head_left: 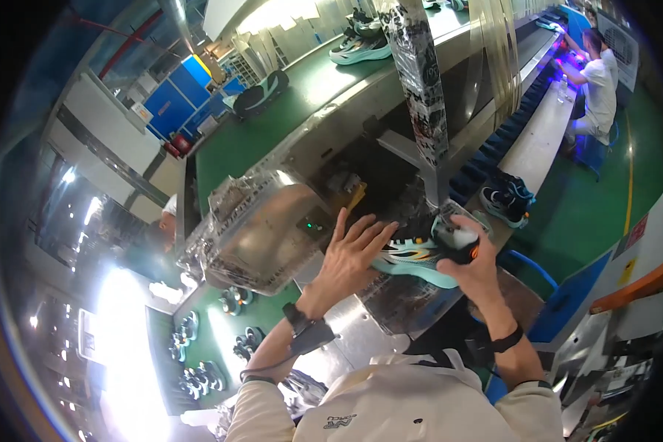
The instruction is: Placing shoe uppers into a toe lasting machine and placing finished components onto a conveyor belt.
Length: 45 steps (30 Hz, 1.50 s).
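Observation:
A sneaker (418,267) with a pale teal sole and a black, white and orange upper lies sideways before me, its toe to the left. My right hand (473,267) grips it round the heel, thumb on the near side and fingers on the far side. My left hand (355,254) reaches to the toe end with its fingers stretched and spread; its palm side is hidden, and it seems to touch the shoe's front. The shoe is over a worn, film-wrapped machine part (401,303). A dark band is on each wrist.
Left of the shoe bulges a film-wrapped metal housing (261,232) with green lights. A wrapped post (420,88) rises just beyond. Another sneaker (507,199) sits right on the roller line. Shoes ride the green belt (236,151); several more stand lower left. Co-workers (600,85) sit far right.

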Available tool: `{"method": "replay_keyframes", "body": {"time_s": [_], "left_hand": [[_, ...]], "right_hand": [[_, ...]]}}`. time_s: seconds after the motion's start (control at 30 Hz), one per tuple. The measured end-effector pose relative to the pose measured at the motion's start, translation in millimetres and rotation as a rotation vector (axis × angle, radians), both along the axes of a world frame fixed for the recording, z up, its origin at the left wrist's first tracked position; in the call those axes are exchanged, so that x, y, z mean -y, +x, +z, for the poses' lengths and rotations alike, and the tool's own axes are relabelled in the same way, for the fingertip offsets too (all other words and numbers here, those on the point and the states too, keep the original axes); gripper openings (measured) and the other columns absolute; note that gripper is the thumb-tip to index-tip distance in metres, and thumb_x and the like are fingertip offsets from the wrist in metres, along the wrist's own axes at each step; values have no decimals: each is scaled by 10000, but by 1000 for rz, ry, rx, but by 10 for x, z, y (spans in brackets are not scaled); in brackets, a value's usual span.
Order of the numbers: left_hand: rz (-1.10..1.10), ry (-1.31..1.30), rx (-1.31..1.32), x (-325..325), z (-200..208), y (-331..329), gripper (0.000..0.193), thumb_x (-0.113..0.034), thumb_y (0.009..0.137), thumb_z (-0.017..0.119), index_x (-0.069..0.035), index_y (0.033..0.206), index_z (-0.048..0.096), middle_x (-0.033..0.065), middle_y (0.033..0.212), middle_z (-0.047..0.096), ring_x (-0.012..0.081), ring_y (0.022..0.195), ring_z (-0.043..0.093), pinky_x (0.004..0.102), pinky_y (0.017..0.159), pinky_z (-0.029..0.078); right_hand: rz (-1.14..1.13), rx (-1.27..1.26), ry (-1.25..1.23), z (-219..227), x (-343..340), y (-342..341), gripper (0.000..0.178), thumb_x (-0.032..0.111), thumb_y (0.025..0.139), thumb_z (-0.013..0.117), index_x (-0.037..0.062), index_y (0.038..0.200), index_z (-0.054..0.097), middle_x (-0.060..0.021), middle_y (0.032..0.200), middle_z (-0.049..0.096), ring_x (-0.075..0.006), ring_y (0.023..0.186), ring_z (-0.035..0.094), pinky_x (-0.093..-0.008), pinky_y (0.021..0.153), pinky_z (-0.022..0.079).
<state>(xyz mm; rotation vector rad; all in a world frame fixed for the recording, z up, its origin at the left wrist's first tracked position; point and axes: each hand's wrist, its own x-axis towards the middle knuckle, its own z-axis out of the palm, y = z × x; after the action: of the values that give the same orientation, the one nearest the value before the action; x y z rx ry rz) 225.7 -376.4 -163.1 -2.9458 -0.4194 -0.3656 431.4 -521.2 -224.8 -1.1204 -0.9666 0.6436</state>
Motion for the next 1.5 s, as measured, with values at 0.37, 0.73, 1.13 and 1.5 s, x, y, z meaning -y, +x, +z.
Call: {"method": "replay_keyframes", "body": {"time_s": [0.37, 0.73, 1.13, 1.5], "left_hand": [[100, -488, 283, 25, -869, 71, 890, -528, 818, 682, -73, 1480, 299, 202, 1504, 311, 399, 1373, 351, 581, 1140, 232], [42, -666, 448, 0, -850, 44, 888, -421, 863, 682, -13, 1498, 213, 267, 1437, 393, 408, 1343, 390, 543, 1144, 234], [-398, -2021, 344, 2304, -354, 805, 591, -214, 951, 593, 5, 1440, 342, 138, 1323, 524, 218, 1204, 524, 350, 1037, 402], [-738, -1863, -661, 5945, -832, 1971, 667, -381, 996, 526, 21, 1475, 293, 151, 1407, 482, 245, 1236, 524, 357, 1003, 444]], "right_hand": [[47, 808, -531, 746, 169, -106, 806, 140, 664, 800, 37, 1364, 413, -235, 1068, 658, -374, 1027, 639, -416, 899, 497], [-158, 954, -556, 469, -174, -213, 560, 210, 639, 795, 96, 1143, 578, -209, 866, 678, -367, 835, 670, -425, 760, 527], [-863, 64, -168, 302, 2284, -723, 662, 131, 704, 771, 47, 1310, 519, -75, 1162, 609, -170, 1043, 573, -314, 948, 429], [-1794, -131, -246, 154, 6218, -1239, 587, 84, 687, 735, 33, 1241, 550, -95, 1089, 600, -178, 984, 579, -322, 889, 482]]}}
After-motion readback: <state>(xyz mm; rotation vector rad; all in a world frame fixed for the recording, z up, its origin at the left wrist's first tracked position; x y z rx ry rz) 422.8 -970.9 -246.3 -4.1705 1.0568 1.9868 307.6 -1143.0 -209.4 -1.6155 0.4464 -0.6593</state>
